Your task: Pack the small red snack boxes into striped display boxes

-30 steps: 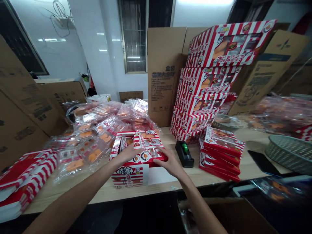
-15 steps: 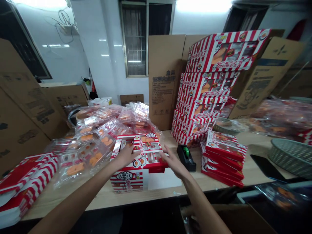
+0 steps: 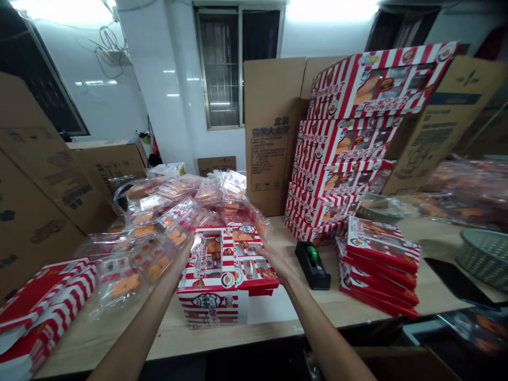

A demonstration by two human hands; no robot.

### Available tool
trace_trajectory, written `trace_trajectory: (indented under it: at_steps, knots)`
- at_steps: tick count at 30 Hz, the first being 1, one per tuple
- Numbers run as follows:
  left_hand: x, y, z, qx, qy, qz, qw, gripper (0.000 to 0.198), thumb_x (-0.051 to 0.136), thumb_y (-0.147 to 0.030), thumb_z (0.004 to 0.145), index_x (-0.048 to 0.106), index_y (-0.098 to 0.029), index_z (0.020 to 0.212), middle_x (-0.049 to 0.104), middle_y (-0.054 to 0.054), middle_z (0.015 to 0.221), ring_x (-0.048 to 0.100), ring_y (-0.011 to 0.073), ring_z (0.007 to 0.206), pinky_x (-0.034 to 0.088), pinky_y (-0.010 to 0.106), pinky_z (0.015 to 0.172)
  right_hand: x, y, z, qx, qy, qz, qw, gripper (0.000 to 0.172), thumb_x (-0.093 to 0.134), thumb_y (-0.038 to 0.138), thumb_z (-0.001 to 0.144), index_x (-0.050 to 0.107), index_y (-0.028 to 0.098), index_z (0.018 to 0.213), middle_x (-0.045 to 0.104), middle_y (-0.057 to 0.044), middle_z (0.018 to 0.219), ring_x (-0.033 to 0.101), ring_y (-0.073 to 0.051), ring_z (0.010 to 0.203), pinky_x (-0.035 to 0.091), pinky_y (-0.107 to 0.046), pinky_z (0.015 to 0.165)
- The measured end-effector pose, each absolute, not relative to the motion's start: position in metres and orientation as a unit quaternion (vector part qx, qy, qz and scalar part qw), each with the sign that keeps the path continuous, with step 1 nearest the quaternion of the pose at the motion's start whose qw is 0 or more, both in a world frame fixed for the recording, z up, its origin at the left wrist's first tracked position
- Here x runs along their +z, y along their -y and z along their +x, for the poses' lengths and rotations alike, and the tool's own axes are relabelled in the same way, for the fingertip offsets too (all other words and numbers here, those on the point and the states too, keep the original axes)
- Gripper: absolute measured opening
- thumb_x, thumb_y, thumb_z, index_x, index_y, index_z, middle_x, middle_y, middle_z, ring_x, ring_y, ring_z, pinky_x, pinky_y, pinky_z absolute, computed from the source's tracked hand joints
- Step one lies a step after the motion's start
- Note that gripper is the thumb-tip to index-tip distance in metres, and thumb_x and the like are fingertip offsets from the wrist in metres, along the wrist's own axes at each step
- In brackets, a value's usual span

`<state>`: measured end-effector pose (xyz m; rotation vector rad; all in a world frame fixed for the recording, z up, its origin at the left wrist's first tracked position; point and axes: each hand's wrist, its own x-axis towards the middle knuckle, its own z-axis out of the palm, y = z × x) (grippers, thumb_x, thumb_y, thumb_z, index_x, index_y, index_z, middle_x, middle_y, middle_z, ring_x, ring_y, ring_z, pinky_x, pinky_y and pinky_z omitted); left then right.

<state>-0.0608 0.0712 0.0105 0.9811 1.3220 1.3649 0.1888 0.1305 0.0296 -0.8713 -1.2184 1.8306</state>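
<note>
A striped red and white box (image 3: 206, 304) with a cartoon face stands on the table in front of me, and a thinner window box (image 3: 256, 264) lies against its right side, its top at about the same height. My left hand (image 3: 186, 259) is at the left side of the striped box; its fingers are mostly hidden behind the box. My right hand (image 3: 273, 260) is at the right edge of the window box, its fingertips hidden or blurred. White card lies on the table below the window box.
Clear packs of orange toy food (image 3: 159, 264) are heaped behind and left. A black tape dispenser (image 3: 313, 267), flat boxes (image 3: 379, 264) and a tall box stack (image 3: 337, 143) stand right. Folded striped cartons (image 3: 43, 312) lie left.
My left hand has moved left from the top of the striped box to its left side, uncovering its window. My right hand has stayed by the right edge. The view has shifted slightly.
</note>
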Motion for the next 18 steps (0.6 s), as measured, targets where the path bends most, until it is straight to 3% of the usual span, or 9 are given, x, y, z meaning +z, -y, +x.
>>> trace_trajectory:
  at_steps: [5,11,18]
  knots:
    - [0.006,-0.080,-0.069,0.568,-0.575,0.396,0.435,0.070,0.051,-0.044,0.078,0.025,-0.022,0.138,0.036,0.006,0.140,0.027,0.0223,0.131,0.032,0.036,0.103,0.030,-0.124,0.171,0.671,0.522,-0.354,0.391,0.062,0.055,0.034,0.072,0.034,0.029,0.131,0.061,-0.003,0.113,0.061,-0.027,0.096,0.053,-0.040,0.072]
    - [-0.001,-0.084,-0.071,0.562,-0.590,0.406,0.414,0.068,0.049,-0.047,0.078,0.026,-0.023,0.138,0.032,0.006,0.142,0.028,0.0229,0.130,0.031,0.036,0.103,0.024,-0.116,0.158,0.697,0.515,-0.324,0.379,0.066,0.056,0.037,0.074,0.026,0.030,0.133,0.056,-0.004,0.121,0.060,-0.027,0.099,0.052,-0.042,0.073]
    - [0.023,-0.075,-0.062,0.531,-0.592,0.438,0.420,0.068,0.049,-0.043,0.076,0.026,-0.021,0.137,0.035,0.009,0.140,0.037,0.0235,0.126,0.038,0.034,0.097,0.030,-0.131,0.175,0.693,0.550,-0.294,0.363,0.065,0.065,0.024,0.064,0.040,0.026,0.124,0.055,-0.004,0.122,0.057,-0.024,0.103,0.048,-0.040,0.086]
